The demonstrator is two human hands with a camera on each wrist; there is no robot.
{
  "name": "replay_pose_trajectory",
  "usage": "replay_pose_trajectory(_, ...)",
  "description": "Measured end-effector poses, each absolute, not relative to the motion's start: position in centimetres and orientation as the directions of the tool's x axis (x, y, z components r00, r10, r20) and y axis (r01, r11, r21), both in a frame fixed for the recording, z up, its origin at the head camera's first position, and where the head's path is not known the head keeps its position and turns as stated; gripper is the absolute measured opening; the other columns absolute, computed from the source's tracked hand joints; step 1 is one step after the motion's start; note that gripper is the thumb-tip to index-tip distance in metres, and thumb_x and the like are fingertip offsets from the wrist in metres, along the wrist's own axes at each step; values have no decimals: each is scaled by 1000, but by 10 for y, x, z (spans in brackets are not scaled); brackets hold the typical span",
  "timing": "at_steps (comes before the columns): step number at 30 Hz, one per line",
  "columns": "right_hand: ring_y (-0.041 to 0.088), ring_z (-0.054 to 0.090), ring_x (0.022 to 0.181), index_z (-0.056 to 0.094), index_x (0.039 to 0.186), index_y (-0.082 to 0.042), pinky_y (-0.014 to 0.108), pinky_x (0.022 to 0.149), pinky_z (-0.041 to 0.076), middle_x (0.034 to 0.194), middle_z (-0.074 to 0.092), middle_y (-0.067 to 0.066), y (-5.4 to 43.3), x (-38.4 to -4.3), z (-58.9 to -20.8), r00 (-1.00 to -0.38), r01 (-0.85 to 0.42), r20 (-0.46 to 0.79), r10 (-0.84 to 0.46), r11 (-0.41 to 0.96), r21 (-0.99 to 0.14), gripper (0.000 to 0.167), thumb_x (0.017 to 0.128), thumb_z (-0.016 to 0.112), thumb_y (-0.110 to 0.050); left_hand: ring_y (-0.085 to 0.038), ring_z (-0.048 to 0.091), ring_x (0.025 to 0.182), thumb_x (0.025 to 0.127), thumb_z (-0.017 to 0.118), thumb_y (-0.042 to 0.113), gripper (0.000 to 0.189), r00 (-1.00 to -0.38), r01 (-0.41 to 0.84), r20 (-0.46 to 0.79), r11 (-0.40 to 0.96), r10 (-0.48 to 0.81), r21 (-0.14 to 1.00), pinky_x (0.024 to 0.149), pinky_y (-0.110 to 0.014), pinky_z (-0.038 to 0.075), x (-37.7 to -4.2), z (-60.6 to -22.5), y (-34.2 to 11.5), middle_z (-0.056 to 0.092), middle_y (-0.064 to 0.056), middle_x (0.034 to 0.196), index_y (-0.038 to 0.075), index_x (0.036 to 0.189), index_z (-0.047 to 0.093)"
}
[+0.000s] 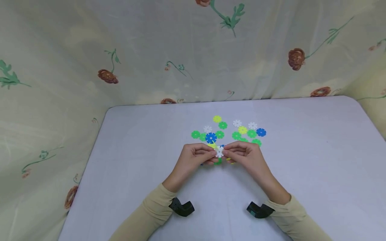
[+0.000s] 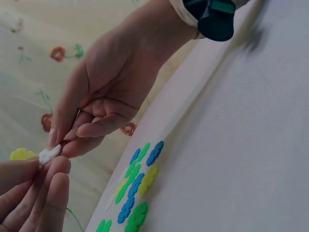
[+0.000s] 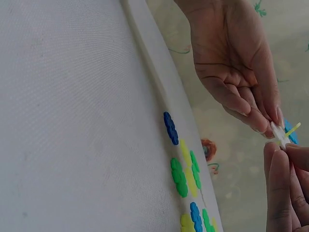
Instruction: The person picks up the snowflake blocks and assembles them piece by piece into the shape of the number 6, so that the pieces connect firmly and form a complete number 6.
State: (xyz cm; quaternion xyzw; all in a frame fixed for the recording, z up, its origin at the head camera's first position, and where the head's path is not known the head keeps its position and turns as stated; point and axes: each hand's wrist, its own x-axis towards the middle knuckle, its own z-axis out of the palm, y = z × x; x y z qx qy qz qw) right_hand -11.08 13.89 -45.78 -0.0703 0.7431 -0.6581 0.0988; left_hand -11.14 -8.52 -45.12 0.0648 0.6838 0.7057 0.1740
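A white notched plastic disc (image 1: 219, 152) is pinched between the thumbs and fingertips of both hands, above the table. My left hand (image 1: 193, 156) grips its left edge and my right hand (image 1: 248, 156) its right edge. Right behind the white disc, a yellow disc stands edge-on in the right wrist view (image 3: 293, 129), beside a blue disc (image 3: 291, 131). From the head, this blue disc (image 1: 210, 138) shows just above my fingertips. Exactly how the three join is hidden by my fingers.
Several loose green discs (image 1: 222, 125), yellow discs (image 1: 217, 119), white discs (image 1: 252, 125) and a blue disc (image 1: 261, 132) lie flat beyond my hands on the white-covered table (image 1: 144, 140). Flower-patterned cloth (image 1: 193, 50) hangs behind the table. Black devices (image 1: 182, 208) sit at both wrists.
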Motion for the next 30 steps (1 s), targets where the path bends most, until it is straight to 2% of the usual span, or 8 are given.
replay_pose_trajectory(6, 26, 79, 87, 73, 110, 3, 36, 75, 65, 100, 80, 9, 135, -111, -457, -968, 36, -73, -241, 154, -987, 24, 95, 76, -15, -26, 80, 87, 95, 75, 13, 18, -940, -131, -124, -1, 319, 991, 85, -45, 64, -111, -451, -88, 79, -19, 95, -1, 105, 76)
replay_pose_trajectory(10, 18, 77, 85, 75, 112, -3, 36, 65, 63, 103, 79, 8, 135, -110, -455, -964, 23, -78, -256, 211, -977, 27, 91, 81, -21, -27, 79, 87, 96, 75, 15, 17, -952, -88, -90, 20, 291, 996, 82, -41, 65, -112, -449, -90, 79, -18, 93, 0, 104, 76)
replay_pose_trajectory(12, 13, 75, 83, 76, 112, -8, 33, 60, 59, 103, 79, 6, 135, -110, -457, -961, -7, -72, -268, 281, -960, 28, 89, 83, -24, -24, 79, 86, 96, 75, 16, 16, -959, -76, -79, 22, 274, 997, 80, -38, 65, -113, -447, -91, 79, -17, 92, 1, 102, 76)
replay_pose_trajectory(18, 6, 67, 76, 78, 109, -13, 23, 67, 54, 95, 76, -1, 132, -113, -467, -938, -220, 17, -346, 559, -799, 26, 86, 86, -21, -17, 79, 81, 96, 75, 13, 16, -963, -83, -80, -2, 259, 997, 77, -33, 65, -115, -446, -91, 79, -19, 92, -2, 102, 75)
replay_pose_trajectory(21, 6, 61, 73, 78, 106, -12, 23, 67, 52, 87, 72, -4, 127, -116, -471, -922, -296, 42, -385, 632, -716, 24, 84, 87, -19, -14, 78, 79, 96, 74, 12, 15, -964, -84, -81, -2, 253, 996, 76, -33, 65, -115, -445, -91, 79, -19, 92, -3, 102, 75)
replay_pose_trajectory(25, 8, 54, 69, 78, 102, -10, 24, 63, 47, 79, 64, -5, 119, -120, -471, -919, -312, 24, -395, 686, -658, 23, 83, 87, -19, -14, 78, 78, 96, 74, 11, 15, -967, -82, -78, -8, 242, 997, 75, -31, 65, -116, -445, -92, 79, -18, 90, -3, 101, 75)
replay_pose_trajectory(30, 10, 50, 67, 77, 102, -9, 25, 60, 43, 78, 62, -2, 113, -125, -469, -920, -288, -26, -390, 722, -629, 23, 84, 86, -19, -13, 78, 78, 95, 75, 11, 16, -967, -90, -84, -14, 241, 996, 75, -30, 65, -117, -445, -94, 79, -17, 90, -4, 102, 74)
